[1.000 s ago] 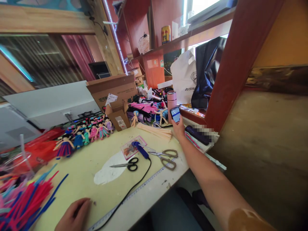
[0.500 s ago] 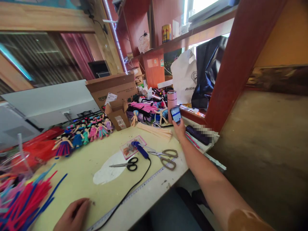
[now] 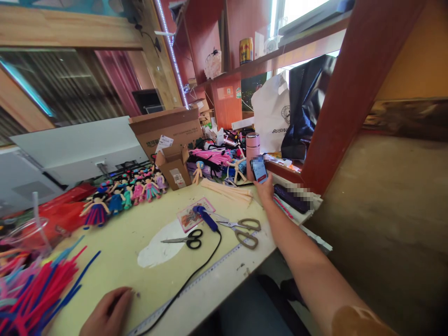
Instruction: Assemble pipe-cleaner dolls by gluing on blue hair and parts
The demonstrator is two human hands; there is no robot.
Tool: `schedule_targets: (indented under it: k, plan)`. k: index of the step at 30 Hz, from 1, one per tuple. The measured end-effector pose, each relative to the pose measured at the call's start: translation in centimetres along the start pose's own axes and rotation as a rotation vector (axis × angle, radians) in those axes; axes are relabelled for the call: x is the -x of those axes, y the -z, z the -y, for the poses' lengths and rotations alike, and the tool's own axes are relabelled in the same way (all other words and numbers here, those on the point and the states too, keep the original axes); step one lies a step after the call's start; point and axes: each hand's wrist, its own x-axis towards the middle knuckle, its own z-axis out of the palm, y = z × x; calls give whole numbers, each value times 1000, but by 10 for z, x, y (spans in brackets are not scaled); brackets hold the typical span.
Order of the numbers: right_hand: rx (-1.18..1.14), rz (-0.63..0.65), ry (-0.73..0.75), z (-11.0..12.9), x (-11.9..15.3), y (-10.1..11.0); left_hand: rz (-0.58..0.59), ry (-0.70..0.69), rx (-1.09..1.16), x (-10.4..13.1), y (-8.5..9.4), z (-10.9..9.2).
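Observation:
My right hand (image 3: pixel 266 188) is stretched far out over the table's right side, its fingers wrapped round a mobile phone (image 3: pixel 259 170) with a lit screen. Just behind the phone stands a pink thermos flask (image 3: pixel 252 144). At the lower left my left hand (image 3: pixel 109 311) rests on the table, fingers loosely curled together, with nothing seen in them. Black-handled scissors (image 3: pixel 189 239), larger grey-handled scissors (image 3: pixel 247 229) and a blue corded tool (image 3: pixel 207 218) lie between the hands. Beneath the tool is a pink-edged picture card (image 3: pixel 185 218).
Several small dolls (image 3: pixel 119 198) stand at the left behind the work area. Red and blue pipe cleaners (image 3: pixel 42 294) fill the lower left; cream ones (image 3: pixel 227 190) lie at the back. A small cardboard box (image 3: pixel 175 172) and a dark case (image 3: pixel 292 198) are on the table. A black cord (image 3: pixel 199 266) crosses the front.
The phone's screen has switched to a different display, with a red patch low on it. The view has shifted slightly; both hands keep nearly the same place.

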Motion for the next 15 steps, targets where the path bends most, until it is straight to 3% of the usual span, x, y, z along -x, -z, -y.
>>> schedule_targets:
  k: [8,15]
  plan:
    - [57,-21,-18,-3,-1,2,-17,24,0,5,3,-13]
    - [96,-29,15,-6,-1,0,-9,2,11,4,2,-11]
